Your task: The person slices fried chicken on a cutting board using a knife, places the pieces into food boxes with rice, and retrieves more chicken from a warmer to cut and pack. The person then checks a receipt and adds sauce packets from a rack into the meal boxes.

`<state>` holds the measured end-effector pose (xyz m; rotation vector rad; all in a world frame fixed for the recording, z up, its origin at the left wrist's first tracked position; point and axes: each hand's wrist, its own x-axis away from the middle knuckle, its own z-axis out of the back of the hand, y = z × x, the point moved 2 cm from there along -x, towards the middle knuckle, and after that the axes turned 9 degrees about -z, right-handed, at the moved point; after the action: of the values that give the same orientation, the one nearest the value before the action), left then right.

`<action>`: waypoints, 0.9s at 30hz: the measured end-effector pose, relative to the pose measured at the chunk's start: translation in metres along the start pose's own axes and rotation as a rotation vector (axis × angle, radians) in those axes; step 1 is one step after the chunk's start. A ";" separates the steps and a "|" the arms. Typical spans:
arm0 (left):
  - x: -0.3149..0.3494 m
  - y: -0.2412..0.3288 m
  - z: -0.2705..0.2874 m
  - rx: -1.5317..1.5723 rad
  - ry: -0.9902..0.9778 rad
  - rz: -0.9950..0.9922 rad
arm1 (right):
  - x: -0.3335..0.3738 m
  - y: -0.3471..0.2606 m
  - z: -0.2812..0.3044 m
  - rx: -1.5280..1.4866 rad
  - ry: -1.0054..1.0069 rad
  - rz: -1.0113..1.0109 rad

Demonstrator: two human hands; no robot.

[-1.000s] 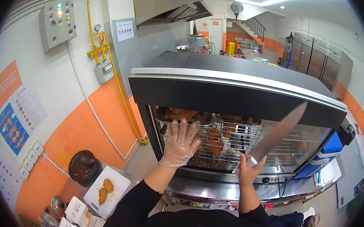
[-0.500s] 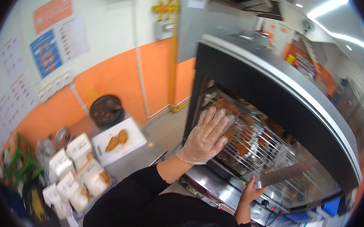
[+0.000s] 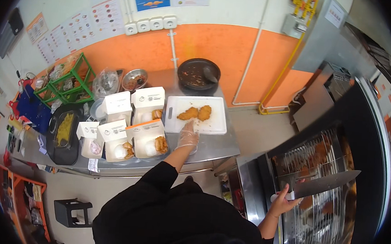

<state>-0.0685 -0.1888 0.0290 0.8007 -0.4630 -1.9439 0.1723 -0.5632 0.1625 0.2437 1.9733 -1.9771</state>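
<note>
My left hand [image 3: 188, 137], in a clear plastic glove, reaches over the near edge of a white cutting board [image 3: 215, 125]. Its fingers are stretched toward two pieces of fried chicken [image 3: 194, 113] lying on the board; whether the fingertips touch them I cannot tell. Away to the right, my bare right hand [image 3: 283, 201] is closed round the white handle of a large knife [image 3: 327, 184]. The broad blade points right, in front of the glass of a display warmer [image 3: 272, 161] with wire racks and browned food inside.
Several open white boxes [image 3: 148, 98] with rice and chicken stand left of the board. Behind it sits a dark round pan [image 3: 199, 61]. A metal bowl [image 3: 135, 78], green crate [image 3: 78, 80] and black tray [image 3: 54, 150] fill the left counter. A black stool [image 3: 72, 212] stands on the floor.
My view has swung left toward the counter. The gloved left hand has moved from in front of the warmer to the cutting board. My right hand keeps the knife beside the warmer.
</note>
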 end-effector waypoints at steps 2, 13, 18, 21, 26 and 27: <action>-0.019 -0.010 0.015 0.041 -0.058 0.103 | -0.007 0.003 -0.025 -0.001 -0.007 -0.008; -0.115 0.023 -0.008 -0.457 -0.652 0.071 | -0.007 0.016 -0.099 0.103 0.065 0.009; -0.125 -0.006 0.002 -0.485 -0.744 0.121 | 0.005 0.030 -0.093 0.277 0.297 0.217; -0.136 -0.036 0.005 -0.476 -0.769 0.192 | 0.015 0.037 -0.101 0.026 -0.026 0.084; -0.147 -0.069 -0.012 -0.533 -0.640 0.116 | 0.022 0.068 -0.149 0.342 -0.324 0.210; -0.145 -0.063 -0.014 -0.536 -0.642 0.123 | 0.021 0.071 -0.165 0.442 -0.381 0.273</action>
<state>-0.0501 -0.0316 0.0303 -0.2022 -0.3219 -2.0450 0.1590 -0.4008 0.0849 0.2075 1.1939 -2.0675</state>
